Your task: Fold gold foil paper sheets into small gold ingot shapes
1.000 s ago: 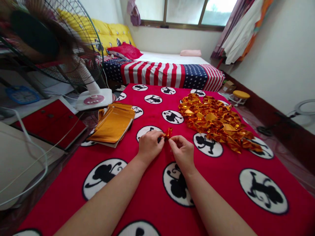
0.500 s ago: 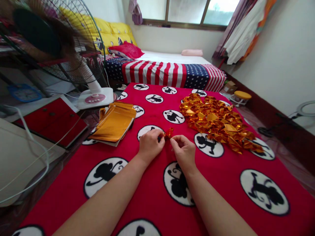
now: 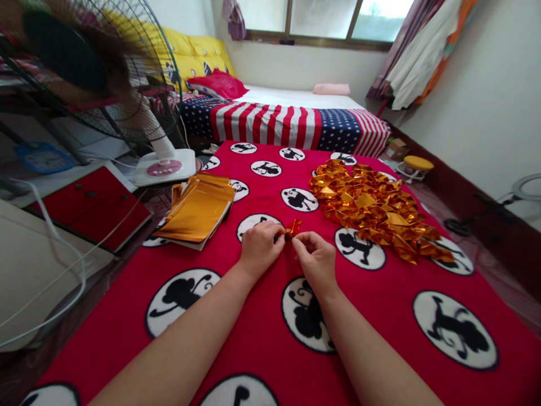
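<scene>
- I count two hands in play: my left hand (image 3: 260, 248) and right hand (image 3: 316, 259), both at the centre of the frame, arms coming in from the bottom edge.
- There is one small gold foil piece (image 3: 292, 228) between them, sitting just above the knuckles at the centre, raised slightly off the red blanket (image 3: 236, 338).
- There is one heap of folded gold pieces (image 3: 372, 208) right of centre on the blanket. It holds too many overlapping pieces for me to count.
- One stack of flat gold sheets (image 3: 196, 211) lies left of centre, at the blanket's edge. I cannot tell how many sheets it holds.
- One standing fan (image 3: 84, 67) fills the upper left, and one bed (image 3: 287, 121) with a stars-and-stripes cover runs across the top centre.
- Left grip: the fingers are curled in tight, with thumb and fingertips pinched together on the left end of the gold foil piece.
- Right grip: thumb and forefinger are closed on the right end of the same piece, and the other fingers are tucked under.
- The two hands nearly touch, with only the foil between their fingertips.
</scene>
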The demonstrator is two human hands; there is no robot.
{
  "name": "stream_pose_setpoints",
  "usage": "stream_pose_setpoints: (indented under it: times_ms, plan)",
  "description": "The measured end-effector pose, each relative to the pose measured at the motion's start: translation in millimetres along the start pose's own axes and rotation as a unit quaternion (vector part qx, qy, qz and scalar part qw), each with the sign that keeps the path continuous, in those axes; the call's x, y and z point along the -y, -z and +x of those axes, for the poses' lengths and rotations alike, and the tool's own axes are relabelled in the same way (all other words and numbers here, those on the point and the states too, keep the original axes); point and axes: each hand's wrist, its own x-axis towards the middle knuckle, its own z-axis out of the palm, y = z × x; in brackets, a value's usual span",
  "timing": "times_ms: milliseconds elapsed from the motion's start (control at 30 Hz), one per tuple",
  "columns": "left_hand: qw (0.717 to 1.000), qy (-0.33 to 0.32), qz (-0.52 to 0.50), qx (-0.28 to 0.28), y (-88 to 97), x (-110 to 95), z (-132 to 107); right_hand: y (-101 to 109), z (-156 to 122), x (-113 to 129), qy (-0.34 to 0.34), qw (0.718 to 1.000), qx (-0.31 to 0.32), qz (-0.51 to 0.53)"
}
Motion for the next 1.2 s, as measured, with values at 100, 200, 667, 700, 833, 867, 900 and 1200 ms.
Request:
stream_pose_setpoints:
  times_ms: [100, 200, 667, 700, 833, 867, 900, 1200]
  plan:
    - [1.000, -0.007, 0.022, 0.006, -0.2, 0.3, 0.3, 0.3, 0.5, -0.2, -0.004, 1.000, -0.008, -0.005]
    - [0.999, -0.017, 0.038, 0.010, 0.3, 1.0, 0.6, 1.9, 1.8, -1.9, -0.004, 1.000, -0.027, -0.014]
    - [0.999, -0.046, 0.026, -0.014, 2.5, 2.5, -1.4, 9.4, 8.4, -4.4, -0.003, 0.997, -0.076, 0.015]
    - [0.999, -0.035, 0.022, -0.017, 2.9, 3.5, -1.2, 10.9, 10.2, -5.4, -0.017, 0.996, -0.086, 0.036]
    - [1.000, 0.010, -0.018, -0.024, 3.6, 6.8, -0.5, 16.3, 16.8, -11.1, -0.085, 0.982, -0.096, 0.135]
    - [0.999, 0.015, -0.032, -0.024, 3.4, 6.8, -0.5, 16.9, 17.7, -12.0, -0.092, 0.980, -0.093, 0.151]
    - [0.998, 0.018, -0.047, -0.023, 3.0, 6.5, -0.5, 17.2, 18.2, -12.2, -0.095, 0.978, -0.091, 0.161]
    - [0.988, 0.046, -0.147, -0.024, 1.6, 0.2, -2.0, 12.6, 14.3, -2.6, -0.082, 0.983, -0.051, 0.154]
